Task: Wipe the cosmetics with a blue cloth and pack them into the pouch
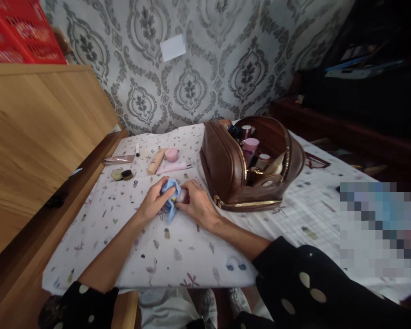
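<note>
My left hand (155, 199) is closed around a crumpled light-blue cloth (171, 186), one corner of which hangs down over the tabletop. My right hand (199, 204) pinches a small pale, translucent container (182, 196) against that cloth. A bit of yellow shows between them, and most of the container is hidden by fingers and cloth. Just beyond my hands lie a beige tube (156, 161), a pink tube (174, 167) and a round pink jar (171, 155). To the right of my right hand, a brown leather cosmetic bag (222, 162) stands unzipped, with several bottles and tubes inside.
A small open jar (117, 174) and its dark lid (127, 174), a flat pinkish pack (119, 159) and a small white tube (137, 149) lie at the left. A wooden cabinet (44, 137) borders the table's left side. Glasses (317, 161) lie behind the bag.
</note>
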### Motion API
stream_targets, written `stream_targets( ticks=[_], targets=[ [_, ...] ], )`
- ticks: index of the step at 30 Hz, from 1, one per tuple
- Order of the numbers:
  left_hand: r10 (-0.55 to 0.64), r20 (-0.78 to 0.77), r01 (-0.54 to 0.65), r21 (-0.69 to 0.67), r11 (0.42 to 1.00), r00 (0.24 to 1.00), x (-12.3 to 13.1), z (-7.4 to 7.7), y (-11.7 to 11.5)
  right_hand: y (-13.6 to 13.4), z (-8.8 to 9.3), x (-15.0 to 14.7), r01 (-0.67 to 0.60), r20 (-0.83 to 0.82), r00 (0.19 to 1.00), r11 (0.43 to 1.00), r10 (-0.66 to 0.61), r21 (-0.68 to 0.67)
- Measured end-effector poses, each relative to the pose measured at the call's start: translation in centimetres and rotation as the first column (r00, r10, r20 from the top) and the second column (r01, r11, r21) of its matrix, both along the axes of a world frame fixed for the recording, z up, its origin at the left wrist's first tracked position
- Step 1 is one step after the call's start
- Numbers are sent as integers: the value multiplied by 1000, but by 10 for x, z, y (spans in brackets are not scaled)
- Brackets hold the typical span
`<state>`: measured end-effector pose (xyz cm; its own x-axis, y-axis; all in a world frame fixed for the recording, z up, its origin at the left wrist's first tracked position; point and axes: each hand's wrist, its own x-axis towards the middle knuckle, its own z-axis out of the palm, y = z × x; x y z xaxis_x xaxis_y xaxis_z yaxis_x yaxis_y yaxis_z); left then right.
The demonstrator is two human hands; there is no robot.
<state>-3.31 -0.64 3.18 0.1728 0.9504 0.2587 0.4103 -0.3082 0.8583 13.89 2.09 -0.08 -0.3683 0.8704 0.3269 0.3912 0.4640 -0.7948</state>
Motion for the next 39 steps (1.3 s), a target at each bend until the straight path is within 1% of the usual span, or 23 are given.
stream_targets(
  ticks=[3, 6, 9, 14, 19, 22, 24, 25, 27, 29, 32, 35, 37, 39],
  targets=[
    [37, -28, -37, 7, 999, 999, 2, -2, 1, 0, 0, 0, -9, 17, 1000, 999, 8, 44],
    [76, -24, -76, -4, 997, 997, 1, -5, 3, 0, 0, 0, -21, 22, 1000, 999, 21, 25],
    [76, 29, -75, -15, 997, 997, 0, -7, 4, 1, 2, 0, -12, -5, 1000, 1000, 12, -6],
    [33, 116, -29, -41, 999, 993, -2, -7, 5, 1, 6, 3, -66, -97, 994, 983, 49, -170],
    [23, 166, -12, -68, 998, 986, -3, -8, 6, 4, 2, 4, -116, -184, 980, 966, 75, -229],
    [32, 182, -19, -70, 997, 983, -4, -10, 6, 8, -2, 2, -149, -283, 957, 945, 63, -291],
    [27, 205, -11, -79, 997, 978, -5, -12, 6, 10, -4, 0, -194, -397, 917, 912, 38, -361],
    [24, 220, -5, -86, 996, 975, -6, -12, 6, 10, -4, -1, -227, -462, 887, 887, 18, -403],
    [24, 247, 0, -97, 995, 969, -7, -13, 7, 11, -3, -2, -314, -580, 814, 822, -25, -475],
    [35, 269, -10, -96, 995, 962, -8, -15, 8, 10, 0, -2, -404, -665, 745, 759, -50, -510],
    [51, 301, -16, -120, 993, 952, -8, -17, 10, 8, 2, -1, -512, -747, 664, 701, -44, -497],
    [49, 318, 2, -157, 988, 947, -6, -18, 11, 5, 1, -1, -582, -796, 605, 668, -26, -464],
    [41, 301, 4, -148, 989, 953, -6, -19, 11, 4, 0, -2, -613, -811, 585, 648, -10, -451],
    [45, 273, -13, -118, 993, 961, -6, -19, 12, 3, 0, -2, -630, -804, 594, 633, 17, -451]
  ],
)
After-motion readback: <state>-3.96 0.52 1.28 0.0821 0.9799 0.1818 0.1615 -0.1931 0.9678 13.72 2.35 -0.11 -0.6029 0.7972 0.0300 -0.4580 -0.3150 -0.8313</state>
